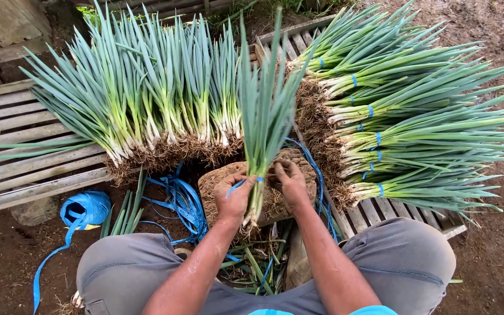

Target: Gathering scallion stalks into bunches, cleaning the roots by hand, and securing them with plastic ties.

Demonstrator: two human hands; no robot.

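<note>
1. a bunch (263, 111) of green onions is held upright at the centre, roots down, over a stump (275, 201).
2. the left hand (234, 198) is closed around its white stems and pinches a blue strip (241, 183).
3. the right hand (290, 181) pinches the strip's other end at 3 o'clock of the stems.
4. the step in hand is judged to be the tying; a tight knot is called for next.
5. tied bundles (403, 116) lie at 2 o'clock, loose onions (141, 99) at 10 o'clock.

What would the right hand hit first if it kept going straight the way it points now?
The right hand points left toward the bunch of green onions it already touches. Just past the stalks is the left hand, though depth is hard to judge.
</note>
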